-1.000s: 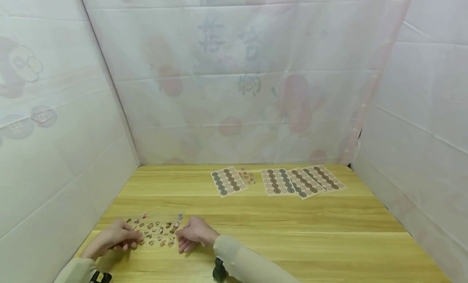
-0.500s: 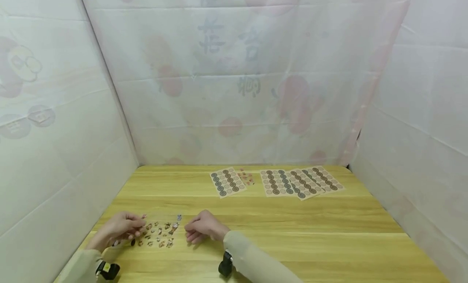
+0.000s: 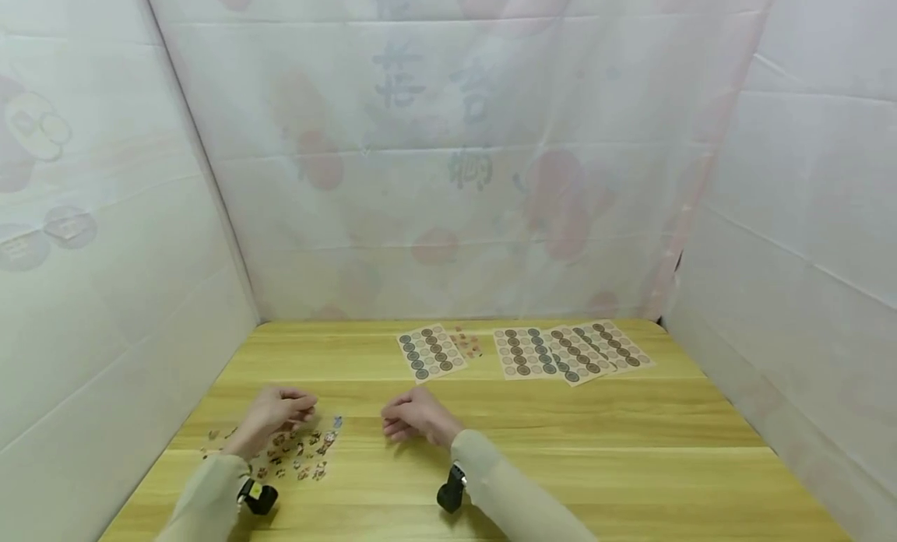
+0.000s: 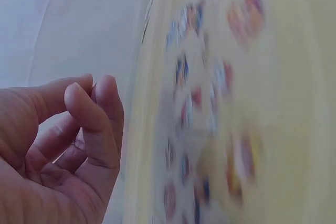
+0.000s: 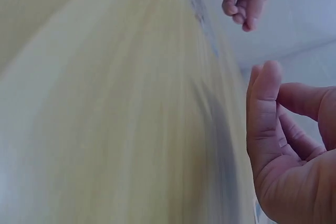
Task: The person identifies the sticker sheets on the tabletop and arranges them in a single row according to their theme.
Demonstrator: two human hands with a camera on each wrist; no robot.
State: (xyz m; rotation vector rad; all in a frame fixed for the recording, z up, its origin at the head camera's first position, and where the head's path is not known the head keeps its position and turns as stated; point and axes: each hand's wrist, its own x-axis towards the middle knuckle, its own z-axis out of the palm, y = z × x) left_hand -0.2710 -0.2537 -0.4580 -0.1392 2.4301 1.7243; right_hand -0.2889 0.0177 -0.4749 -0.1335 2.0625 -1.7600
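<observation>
Nearest, along the bottom edge, two pale sleeves point(image 3: 515, 487), each with a black wrist camera point(image 3: 452, 489) at the cuff, above a yellow wood-grain table point(image 3: 364, 519). Next, flat on the near left of the table, a clear sheet point(image 3: 308, 452) of small coloured figures, partly hidden by the left arm. Raised over the far part of that sheet, and apart from it, the left hand point(image 3: 276, 413), fingers loosely bent, thumb close to the fingertips, nothing visible in hold. To its right, beyond the sheet's edge, the right hand point(image 3: 420, 419), similarly relaxed and bent, thumb close to the index finger, likewise without visible load. Near the table's far edge, one circle-printed paper point(image 3: 430, 353) beside a small pink-marked sheet point(image 3: 466, 343), and farther right three overlapping circle-printed papers point(image 3: 524, 353). Farthest, a pale patterned cloth point(image 3: 392, 207).
</observation>
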